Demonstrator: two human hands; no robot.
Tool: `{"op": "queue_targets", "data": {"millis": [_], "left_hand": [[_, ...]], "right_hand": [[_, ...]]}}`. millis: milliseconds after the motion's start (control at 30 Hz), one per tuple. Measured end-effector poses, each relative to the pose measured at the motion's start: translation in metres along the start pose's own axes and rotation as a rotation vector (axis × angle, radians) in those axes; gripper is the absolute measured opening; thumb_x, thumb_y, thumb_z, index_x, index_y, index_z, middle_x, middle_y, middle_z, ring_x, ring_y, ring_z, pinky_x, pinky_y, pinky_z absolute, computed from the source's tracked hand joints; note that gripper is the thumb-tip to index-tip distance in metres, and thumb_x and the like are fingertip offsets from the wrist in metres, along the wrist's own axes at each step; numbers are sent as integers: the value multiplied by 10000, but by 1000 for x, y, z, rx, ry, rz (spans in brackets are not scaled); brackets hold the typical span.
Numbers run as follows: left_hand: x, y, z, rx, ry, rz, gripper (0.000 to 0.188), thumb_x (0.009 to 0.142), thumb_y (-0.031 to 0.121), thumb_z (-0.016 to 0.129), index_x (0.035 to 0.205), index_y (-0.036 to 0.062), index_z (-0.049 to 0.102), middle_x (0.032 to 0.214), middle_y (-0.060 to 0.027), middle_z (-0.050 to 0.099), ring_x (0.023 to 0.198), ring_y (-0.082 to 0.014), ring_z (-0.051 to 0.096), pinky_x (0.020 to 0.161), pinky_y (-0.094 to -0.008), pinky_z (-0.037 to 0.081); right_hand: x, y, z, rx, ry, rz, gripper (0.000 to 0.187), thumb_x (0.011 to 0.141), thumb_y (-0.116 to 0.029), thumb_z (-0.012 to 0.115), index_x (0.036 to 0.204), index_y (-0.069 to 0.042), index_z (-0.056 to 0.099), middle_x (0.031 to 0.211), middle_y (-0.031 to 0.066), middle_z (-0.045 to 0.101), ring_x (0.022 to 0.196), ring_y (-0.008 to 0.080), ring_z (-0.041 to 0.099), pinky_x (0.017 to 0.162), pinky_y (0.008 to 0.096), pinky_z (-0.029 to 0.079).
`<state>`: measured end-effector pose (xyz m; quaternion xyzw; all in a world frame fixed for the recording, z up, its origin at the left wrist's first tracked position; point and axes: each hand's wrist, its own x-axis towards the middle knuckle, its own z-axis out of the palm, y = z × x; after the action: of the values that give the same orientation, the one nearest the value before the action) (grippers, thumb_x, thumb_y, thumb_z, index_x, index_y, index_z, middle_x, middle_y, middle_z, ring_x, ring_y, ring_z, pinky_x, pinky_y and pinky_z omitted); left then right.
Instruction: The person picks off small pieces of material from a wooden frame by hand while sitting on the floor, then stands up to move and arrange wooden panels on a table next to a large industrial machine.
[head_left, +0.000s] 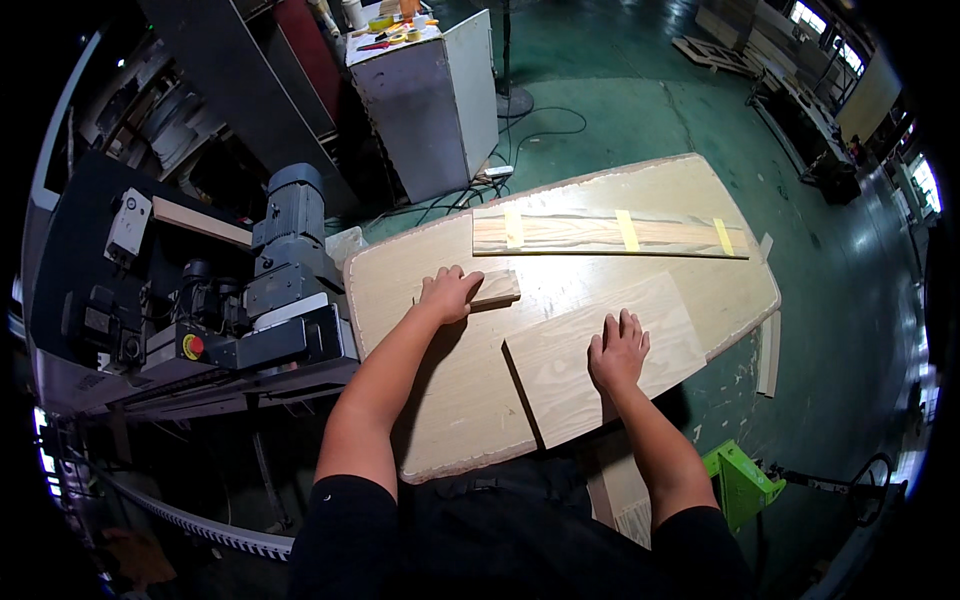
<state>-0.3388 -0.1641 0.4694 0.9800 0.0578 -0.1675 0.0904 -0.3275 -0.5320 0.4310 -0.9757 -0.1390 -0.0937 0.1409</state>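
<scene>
My left hand (450,294) is closed over the left end of a short, pale wood block (496,287), which lies on the light wooden tabletop (440,400). Its fingers cover part of the block. Farther right, my right hand (619,352) rests with fingers stretched out on a wide wood-grained board (560,375). That board lies at a slant, its near corner by the table's front edge. Behind both hands is a long, narrow plank (570,234) crossed by several strips of yellow tape.
A machine with a grey motor (290,215) and a red button (193,346) stands close at the left. Beyond the table is a white cabinet (425,110) with tools on top, with cables on the floor. A green metal part (742,484) is at the near right.
</scene>
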Motion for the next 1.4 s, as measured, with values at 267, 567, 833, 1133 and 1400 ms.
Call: {"op": "queue_targets", "data": {"millis": [267, 567, 833, 1133, 1400], "left_hand": [[4, 13, -2, 25, 26, 51, 681, 809, 252, 748, 1428, 305, 468, 1310, -100, 529, 1266, -317, 480, 989, -558, 427], [11, 1, 5, 51, 21, 140, 681, 797, 261, 763, 1413, 312, 478, 1303, -87, 536, 1234, -319, 503, 984, -495, 463], [14, 10, 7, 26, 35, 161, 669, 807, 246, 756, 1409, 314, 472, 1293, -107, 528, 1227, -338, 502, 968, -510, 464], [12, 14, -2, 30, -41, 158, 766, 798, 242, 769, 1471, 340, 416, 1301, -151, 519, 1200, -383, 515, 975, -498, 490], [16, 46, 7, 35, 6, 101, 713, 812, 222, 745, 1438, 329, 422, 1286, -146, 518, 1183, -372, 532, 914, -517, 517]], "right_hand": [[0, 3, 0, -3, -11, 12, 516, 890, -326, 577, 1347, -86, 560, 1499, 193, 437, 1436, 372, 333, 1165, 613, 197], [0, 0, -4, 28, -32, 19, 523, 892, -329, 584, 1354, -87, 558, 1503, 186, 432, 1440, 360, 321, 1169, 609, 187], [1, -1, -5, 9, -20, 12, 517, 892, -322, 586, 1352, -88, 555, 1494, 188, 440, 1435, 364, 330, 1163, 614, 195], [0, 2, -3, 17, 1, -8, 512, 888, -323, 584, 1340, -83, 557, 1489, 193, 443, 1428, 375, 340, 1154, 623, 208], [0, 1, -3, 17, -2, -7, 516, 889, -316, 573, 1346, -75, 556, 1486, 199, 443, 1422, 381, 343, 1154, 627, 204]]}}
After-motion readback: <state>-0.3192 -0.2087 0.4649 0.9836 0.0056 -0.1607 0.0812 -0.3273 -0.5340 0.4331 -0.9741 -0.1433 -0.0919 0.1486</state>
